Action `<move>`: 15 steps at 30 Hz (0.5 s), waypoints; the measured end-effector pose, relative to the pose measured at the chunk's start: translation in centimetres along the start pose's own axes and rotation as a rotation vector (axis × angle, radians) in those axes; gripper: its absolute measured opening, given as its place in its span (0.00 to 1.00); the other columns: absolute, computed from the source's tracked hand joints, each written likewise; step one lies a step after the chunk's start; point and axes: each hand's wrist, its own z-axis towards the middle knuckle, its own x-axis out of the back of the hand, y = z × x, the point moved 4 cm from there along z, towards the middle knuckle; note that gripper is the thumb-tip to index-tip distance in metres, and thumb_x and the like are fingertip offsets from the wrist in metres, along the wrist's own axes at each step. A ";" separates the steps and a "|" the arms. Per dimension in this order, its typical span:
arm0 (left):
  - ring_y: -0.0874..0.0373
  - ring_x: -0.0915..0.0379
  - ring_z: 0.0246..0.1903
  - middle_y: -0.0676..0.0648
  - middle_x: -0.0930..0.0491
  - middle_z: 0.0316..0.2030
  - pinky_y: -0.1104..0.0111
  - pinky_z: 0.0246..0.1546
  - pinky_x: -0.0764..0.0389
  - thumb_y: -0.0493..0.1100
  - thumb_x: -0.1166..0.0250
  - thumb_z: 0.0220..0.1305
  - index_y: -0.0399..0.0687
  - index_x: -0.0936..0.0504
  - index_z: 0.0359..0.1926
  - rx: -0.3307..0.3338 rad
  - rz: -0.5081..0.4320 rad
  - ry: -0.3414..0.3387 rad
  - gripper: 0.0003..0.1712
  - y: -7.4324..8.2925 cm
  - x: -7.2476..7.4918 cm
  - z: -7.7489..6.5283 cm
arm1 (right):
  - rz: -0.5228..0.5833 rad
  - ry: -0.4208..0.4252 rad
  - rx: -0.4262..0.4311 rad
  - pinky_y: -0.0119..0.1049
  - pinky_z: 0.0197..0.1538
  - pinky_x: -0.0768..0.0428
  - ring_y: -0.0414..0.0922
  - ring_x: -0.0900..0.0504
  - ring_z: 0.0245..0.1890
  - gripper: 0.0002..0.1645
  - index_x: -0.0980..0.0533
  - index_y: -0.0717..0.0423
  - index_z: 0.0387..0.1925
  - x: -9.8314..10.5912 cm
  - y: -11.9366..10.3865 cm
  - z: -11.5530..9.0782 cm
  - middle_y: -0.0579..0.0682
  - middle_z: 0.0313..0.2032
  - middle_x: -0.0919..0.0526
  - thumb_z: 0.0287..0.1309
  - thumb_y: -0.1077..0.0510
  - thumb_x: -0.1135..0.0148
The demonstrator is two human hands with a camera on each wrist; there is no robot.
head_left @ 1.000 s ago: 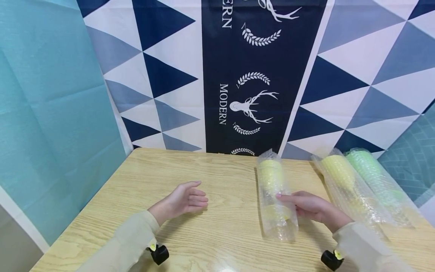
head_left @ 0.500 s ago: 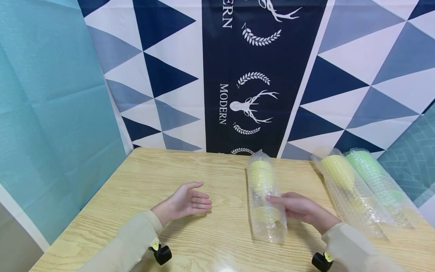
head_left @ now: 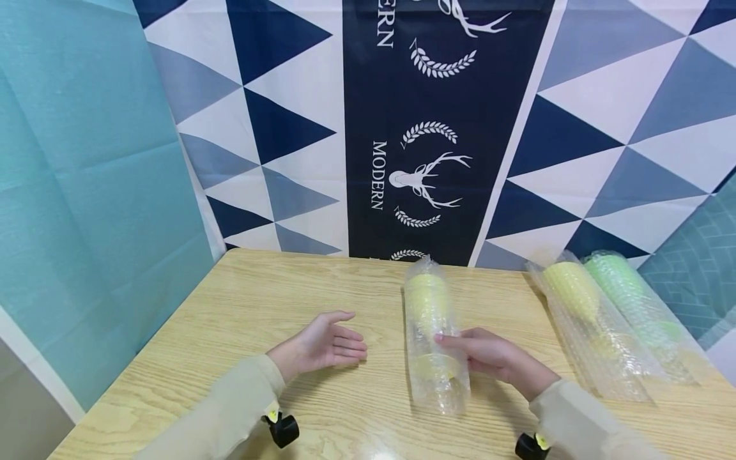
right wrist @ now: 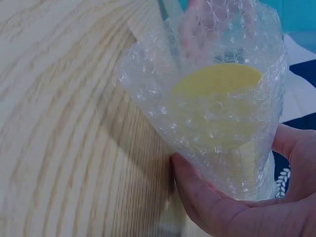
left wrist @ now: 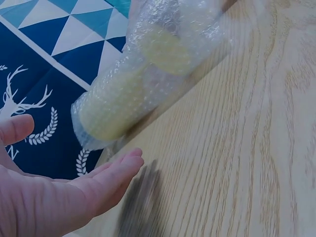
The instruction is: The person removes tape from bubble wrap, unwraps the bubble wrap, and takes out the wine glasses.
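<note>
A yellow goblet-shaped object in clear bubble wrap (head_left: 428,306) lies lengthwise near the middle of the wooden table. My right hand (head_left: 497,358) grips it from the right, thumb on top of the wrap. In the right wrist view, the fingers (right wrist: 197,190) curve along the wrap's underside, and a round yellow end shows through the plastic. My left hand (head_left: 324,342) is held out to the left of the wrapped object, fingers straight and palm facing it, with a gap between. The left wrist view shows the thumb spread away from the fingers (left wrist: 111,180).
To the right, a second bubble-wrapped yellow object (head_left: 575,294) and a bubble-wrapped green one (head_left: 623,281) lie side by side. A patterned cloth (head_left: 305,128) hangs behind the table (head_left: 322,421), and a teal cloth (head_left: 98,191) on the left.
My right hand has moved left across the table, bringing the wrapped yellow object with it. My left hand has shifted slightly right, its fingers still straight.
</note>
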 end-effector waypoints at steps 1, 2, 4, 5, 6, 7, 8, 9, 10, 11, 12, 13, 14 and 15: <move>0.33 0.39 0.66 0.22 0.40 0.65 0.51 0.71 0.39 0.57 0.56 0.69 0.19 0.46 0.66 0.002 -0.001 0.002 0.44 0.0 -0.1 0.1 | 0.003 -0.001 0.000 0.30 0.47 0.18 0.36 0.17 0.39 0.31 0.27 0.73 0.51 -0.1 0.0 0.0 0.42 0.36 0.15 0.67 0.45 0.48; 0.33 0.39 0.66 0.22 0.40 0.65 0.51 0.71 0.39 0.58 0.56 0.69 0.19 0.46 0.66 0.004 0.000 0.003 0.44 0.0 -0.2 0.1 | 0.009 -0.002 0.002 0.30 0.47 0.18 0.36 0.17 0.39 0.31 0.27 0.73 0.51 -0.3 -0.1 0.1 0.42 0.36 0.15 0.67 0.45 0.47; 0.33 0.39 0.66 0.22 0.40 0.65 0.51 0.71 0.39 0.57 0.56 0.69 0.19 0.46 0.66 0.009 0.003 0.000 0.44 -0.1 -0.4 0.3 | 0.023 -0.006 0.004 0.30 0.47 0.18 0.35 0.17 0.39 0.31 0.27 0.73 0.50 -0.6 -0.2 0.1 0.42 0.36 0.15 0.67 0.45 0.47; 0.33 0.39 0.66 0.22 0.40 0.65 0.50 0.71 0.40 0.57 0.56 0.69 0.20 0.46 0.66 0.010 0.002 0.000 0.44 -0.2 -0.6 0.3 | 0.027 -0.006 0.006 0.30 0.47 0.18 0.35 0.17 0.39 0.31 0.27 0.73 0.50 -0.7 -0.2 0.2 0.42 0.36 0.15 0.67 0.45 0.46; 0.33 0.39 0.66 0.22 0.40 0.65 0.50 0.71 0.39 0.57 0.56 0.69 0.19 0.46 0.66 0.009 0.002 -0.001 0.44 -0.2 -0.7 0.4 | 0.029 -0.005 0.006 0.30 0.47 0.18 0.35 0.17 0.38 0.30 0.27 0.72 0.49 -0.8 -0.2 0.2 0.41 0.35 0.15 0.66 0.45 0.46; 0.33 0.40 0.66 0.22 0.40 0.65 0.50 0.71 0.40 0.57 0.56 0.69 0.19 0.46 0.66 0.012 0.005 -0.003 0.44 -0.2 -0.8 0.4 | 0.026 -0.001 0.006 0.29 0.46 0.19 0.35 0.17 0.38 0.29 0.26 0.71 0.48 -0.9 -0.2 0.2 0.41 0.35 0.15 0.66 0.45 0.46; 0.33 0.40 0.67 0.22 0.40 0.65 0.50 0.71 0.40 0.57 0.56 0.69 0.19 0.46 0.66 0.014 0.008 -0.005 0.44 -0.3 -0.9 0.5 | 0.027 0.001 0.006 0.29 0.46 0.19 0.35 0.18 0.37 0.28 0.26 0.70 0.48 -1.0 -0.2 0.3 0.40 0.34 0.15 0.66 0.45 0.46; 0.32 0.40 0.67 0.22 0.41 0.65 0.50 0.71 0.40 0.57 0.56 0.69 0.19 0.46 0.66 0.016 0.012 -0.008 0.44 -0.3 -1.0 0.5 | 0.026 0.004 0.005 0.29 0.45 0.19 0.34 0.18 0.37 0.28 0.25 0.69 0.47 -1.0 -0.1 0.3 0.40 0.34 0.16 0.66 0.45 0.46; 0.33 0.40 0.67 0.22 0.41 0.65 0.50 0.71 0.40 0.58 0.56 0.69 0.19 0.46 0.66 0.018 0.013 -0.007 0.44 -0.4 -1.1 0.6 | 0.026 0.007 0.002 0.28 0.45 0.19 0.34 0.18 0.36 0.27 0.25 0.68 0.47 -1.1 -0.1 0.3 0.40 0.33 0.16 0.66 0.45 0.46; 0.32 0.40 0.66 0.22 0.40 0.65 0.50 0.71 0.39 0.58 0.56 0.69 0.19 0.45 0.66 0.020 0.016 -0.004 0.44 -0.4 -1.2 0.6 | 0.026 0.008 0.002 0.28 0.45 0.19 0.34 0.18 0.36 0.27 0.25 0.68 0.47 -1.2 -0.1 0.4 0.40 0.33 0.16 0.66 0.45 0.46; 0.32 0.40 0.66 0.21 0.40 0.64 0.50 0.71 0.39 0.58 0.56 0.69 0.19 0.45 0.66 0.022 0.017 -0.002 0.44 -0.5 -1.3 0.7 | 0.031 0.009 0.001 0.28 0.45 0.19 0.34 0.18 0.36 0.28 0.26 0.69 0.47 -1.3 -0.1 0.4 0.40 0.33 0.16 0.66 0.45 0.46; 0.32 0.40 0.66 0.21 0.40 0.64 0.50 0.71 0.39 0.58 0.56 0.69 0.19 0.45 0.66 0.025 0.019 0.001 0.44 -0.6 -1.4 0.8 | 0.035 0.008 0.003 0.28 0.45 0.19 0.34 0.18 0.37 0.28 0.26 0.69 0.48 -1.4 0.0 0.4 0.40 0.34 0.15 0.66 0.45 0.46; 0.32 0.39 0.66 0.21 0.40 0.64 0.50 0.70 0.38 0.58 0.56 0.69 0.19 0.45 0.66 0.027 0.021 0.004 0.44 -0.7 -1.4 0.8 | 0.043 0.002 0.007 0.29 0.45 0.19 0.34 0.18 0.37 0.29 0.26 0.70 0.49 -1.5 0.0 0.5 0.40 0.34 0.15 0.66 0.45 0.46; 0.32 0.39 0.66 0.21 0.39 0.64 0.50 0.70 0.38 0.58 0.56 0.69 0.19 0.45 0.66 0.028 0.022 0.007 0.44 -0.7 -1.5 0.9 | 0.049 -0.005 0.011 0.29 0.45 0.19 0.34 0.17 0.38 0.29 0.27 0.71 0.49 -1.6 0.0 0.6 0.41 0.35 0.15 0.66 0.46 0.46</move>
